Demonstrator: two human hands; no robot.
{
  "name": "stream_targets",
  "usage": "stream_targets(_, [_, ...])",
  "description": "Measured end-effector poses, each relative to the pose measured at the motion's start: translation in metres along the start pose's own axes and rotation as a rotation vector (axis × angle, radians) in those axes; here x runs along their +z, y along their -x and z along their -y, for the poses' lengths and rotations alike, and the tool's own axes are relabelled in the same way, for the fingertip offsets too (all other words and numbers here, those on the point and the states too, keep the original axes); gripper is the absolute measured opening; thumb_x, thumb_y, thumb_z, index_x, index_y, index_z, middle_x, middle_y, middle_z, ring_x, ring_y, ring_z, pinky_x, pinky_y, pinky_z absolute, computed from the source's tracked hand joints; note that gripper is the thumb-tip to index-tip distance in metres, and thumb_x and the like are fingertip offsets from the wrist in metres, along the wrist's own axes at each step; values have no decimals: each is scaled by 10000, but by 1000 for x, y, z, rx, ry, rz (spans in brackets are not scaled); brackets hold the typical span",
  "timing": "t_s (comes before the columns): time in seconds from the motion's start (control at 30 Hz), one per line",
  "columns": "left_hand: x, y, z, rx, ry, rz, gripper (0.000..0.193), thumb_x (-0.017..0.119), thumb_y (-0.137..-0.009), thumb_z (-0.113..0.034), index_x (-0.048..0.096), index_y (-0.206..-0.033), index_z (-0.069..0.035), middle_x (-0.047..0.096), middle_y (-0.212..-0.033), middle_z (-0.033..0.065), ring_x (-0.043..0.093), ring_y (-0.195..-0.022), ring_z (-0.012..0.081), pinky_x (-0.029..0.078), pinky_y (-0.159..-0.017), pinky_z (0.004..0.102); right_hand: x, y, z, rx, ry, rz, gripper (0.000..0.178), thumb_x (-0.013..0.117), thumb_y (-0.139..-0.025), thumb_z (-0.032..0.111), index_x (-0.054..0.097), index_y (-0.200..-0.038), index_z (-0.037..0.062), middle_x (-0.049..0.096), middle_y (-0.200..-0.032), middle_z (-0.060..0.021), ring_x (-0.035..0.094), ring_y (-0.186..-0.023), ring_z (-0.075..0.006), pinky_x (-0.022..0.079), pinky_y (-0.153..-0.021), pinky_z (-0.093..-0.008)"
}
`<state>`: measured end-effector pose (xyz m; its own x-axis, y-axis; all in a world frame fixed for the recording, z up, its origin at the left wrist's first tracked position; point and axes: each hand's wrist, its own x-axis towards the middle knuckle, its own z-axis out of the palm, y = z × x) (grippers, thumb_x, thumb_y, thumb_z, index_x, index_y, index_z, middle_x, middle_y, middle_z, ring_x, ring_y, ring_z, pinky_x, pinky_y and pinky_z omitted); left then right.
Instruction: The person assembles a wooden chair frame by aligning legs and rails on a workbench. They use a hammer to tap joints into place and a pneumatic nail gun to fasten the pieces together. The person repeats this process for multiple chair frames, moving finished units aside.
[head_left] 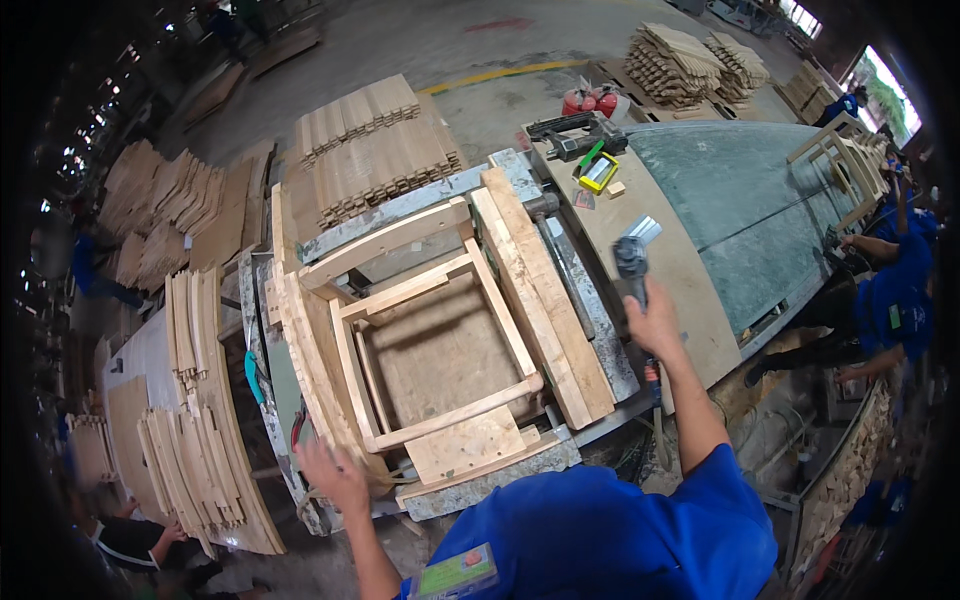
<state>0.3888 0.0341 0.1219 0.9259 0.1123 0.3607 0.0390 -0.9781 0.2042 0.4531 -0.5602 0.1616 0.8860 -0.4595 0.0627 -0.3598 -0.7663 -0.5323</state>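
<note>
A wooden frame (455,412), roughly square, lies within a jig of thick wooden bars (540,300) on a paint-spattered metal bench (500,488). A flat wooden block (465,447) with small holes sits at its near side. My right hand (652,318) is closed round the handle of an air nail gun (631,258), held over the board right of the jig; a hose hangs below the handle. Beside the jig's near left corner is my left hand (335,478), blurred, its fingers seemingly apart and holding nothing I can see.
On the plywood board (690,300) lie another dark power tool (580,138), a yellow box (599,173) and a small wood block (615,189). Wood strips are stacked beyond (370,150) and at left (190,460). Co-workers in blue (895,300) stand at right beside a green-grey table (750,190).
</note>
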Motion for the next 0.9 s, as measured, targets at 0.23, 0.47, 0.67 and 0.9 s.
stream_targets(0.23, [72,-49,-75,182,202,205,279,691,-936,-132,699,-1184,-4,626,-1264,252,492,-1332,489,338,-1192,590,0,-20,-59,343,430,-48,669,677,-991,199,364,-1499,-103,479,-1447,-318,680,-1116,-481,559,-921,-567])
stream_targets(0.47, [113,-85,-81,211,-252,441,486,653,-947,-160,588,-1387,37,485,-1483,285,356,-1479,494,237,-1267,584,35,12,33,-4,200,169,556,667,-1005,256,518,-1462,-24,528,-1516,-240,600,-1281,-434,509,-1069,-519])
stream_targets(0.67, [146,-122,-66,379,-739,523,658,569,-1005,-228,396,-1602,-14,225,-1702,333,125,-1612,491,57,-1319,577,220,38,97,-61,22,162,756,701,-974,298,361,-1568,-24,636,-1309,-349,627,-1235,-493,486,-1098,-528])
stream_targets(0.9, [141,-132,-55,366,-689,599,641,569,-987,-207,431,-1610,-148,255,-1666,393,141,-1597,530,36,-1320,579,232,5,95,355,-196,507,513,751,-882,216,550,-1292,-16,711,-1162,-304,683,-1120,-482,535,-987,-542])
